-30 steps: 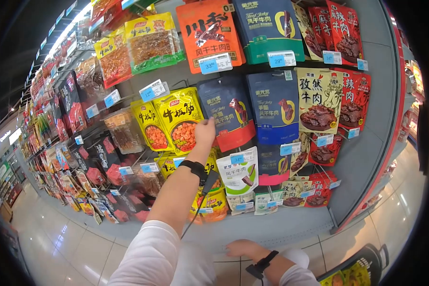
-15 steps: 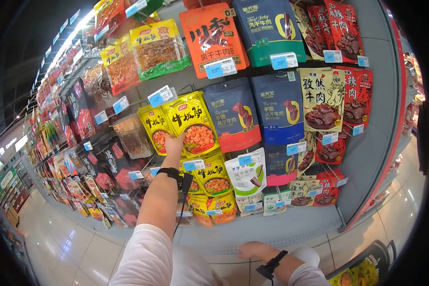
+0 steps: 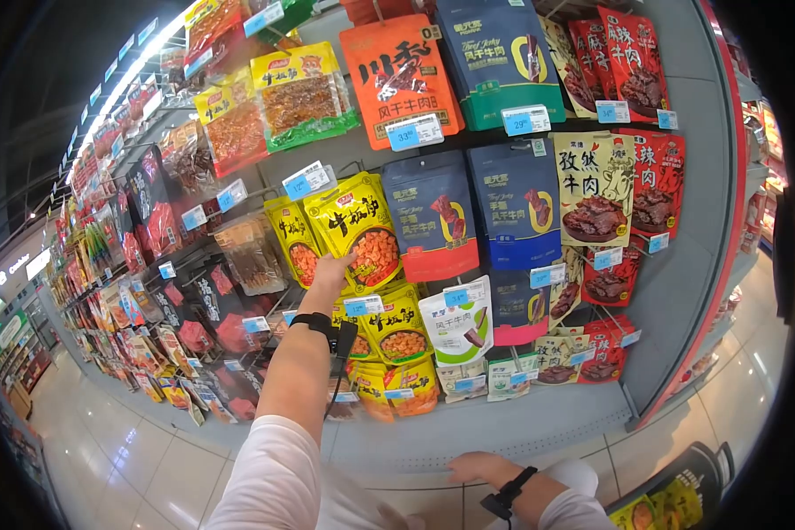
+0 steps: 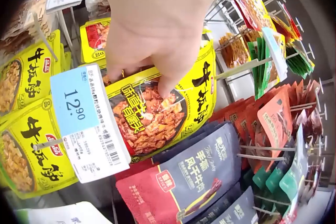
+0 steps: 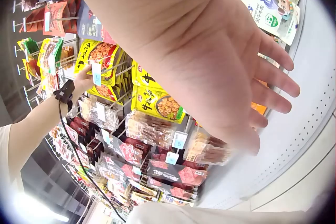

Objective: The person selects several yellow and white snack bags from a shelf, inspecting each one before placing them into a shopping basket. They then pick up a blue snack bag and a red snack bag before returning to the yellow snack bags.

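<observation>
A yellow snack pouch with a picture of orange-red meat hangs at the front of its hook. My left hand pinches its lower left edge. In the left wrist view, the thumb of my left hand lies on the pouch's printed front, while the other fingers go partly behind the edge. A second yellow pouch hangs just left of it. Low down near the knees, my right hand holds nothing; in the right wrist view its fingers are loosely extended, apart from the goods.
Blue jerky pouches hang close on the right. A price tag juts out before the yellow pouches. More yellow pouches hang below. A dark basket with yellow pouches stands on the floor at the lower right.
My left hand has gone from the front yellow pouch's right edge to its left edge, and the pouch has tilted slightly. My right hand has stayed low.
</observation>
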Tool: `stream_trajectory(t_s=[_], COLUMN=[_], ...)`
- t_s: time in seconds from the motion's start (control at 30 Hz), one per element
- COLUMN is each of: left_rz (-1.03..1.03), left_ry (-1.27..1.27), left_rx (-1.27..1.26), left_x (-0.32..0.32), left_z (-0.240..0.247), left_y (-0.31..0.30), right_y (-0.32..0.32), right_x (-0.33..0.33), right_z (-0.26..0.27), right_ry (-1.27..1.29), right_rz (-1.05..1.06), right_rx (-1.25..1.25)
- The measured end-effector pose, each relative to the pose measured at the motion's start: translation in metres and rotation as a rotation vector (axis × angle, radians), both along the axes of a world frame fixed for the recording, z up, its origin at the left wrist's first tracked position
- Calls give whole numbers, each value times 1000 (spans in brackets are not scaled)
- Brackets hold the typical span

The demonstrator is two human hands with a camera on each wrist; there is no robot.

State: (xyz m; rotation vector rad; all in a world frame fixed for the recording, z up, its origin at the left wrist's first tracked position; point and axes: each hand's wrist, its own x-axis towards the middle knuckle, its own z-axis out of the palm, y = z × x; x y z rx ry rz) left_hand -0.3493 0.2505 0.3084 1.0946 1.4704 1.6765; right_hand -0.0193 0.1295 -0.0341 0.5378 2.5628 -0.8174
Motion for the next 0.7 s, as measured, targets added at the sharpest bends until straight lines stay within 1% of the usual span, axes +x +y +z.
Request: stream_trajectory(t_s=[0.03, 0.1, 0.13, 0.2, 0.27, 0.3, 0.33, 0.4, 0.47, 0.5, 0.57, 0.7], left_rz=[-8, -15, 17, 50, 74, 76, 70, 62, 5, 3, -103, -136], left_ry=[14, 28, 68, 110, 209, 210, 199, 189, 77, 76, -74, -121], left_rx=[30, 60, 76, 93, 190, 191, 226, 262, 386, 384, 438, 463], left_x=[-10, -1, 3, 14, 19, 22, 24, 32, 42, 45, 51, 59], left_z=[-5, 0, 2, 10, 15, 17, 19, 23, 24, 25, 27, 33], left_y=[9, 1, -3, -13, -20, -23, -26, -33, -42, -48, -62, -83], right_y=[-1, -1, -1, -2, -4, -5, -6, -4, -3, -3, -4, -4], right_x=[1, 1, 0, 1, 0, 0, 0, -2, -2, -2, -1, -1], right_z=[2, -8, -13, -12, -9, -6, -3, -12, -15, -13, -8, -3], right_ry=[-13, 18, 50, 49, 47, 5, -36, -38, -38, -44, -53, -73], right_rz=[-8, -12, -15, -17, -16, -6, 2, -1, -9, -8, -6, -12], right_rx=[-16, 1, 17, 17, 18, 26, 35, 38, 37, 18, -2, 11])
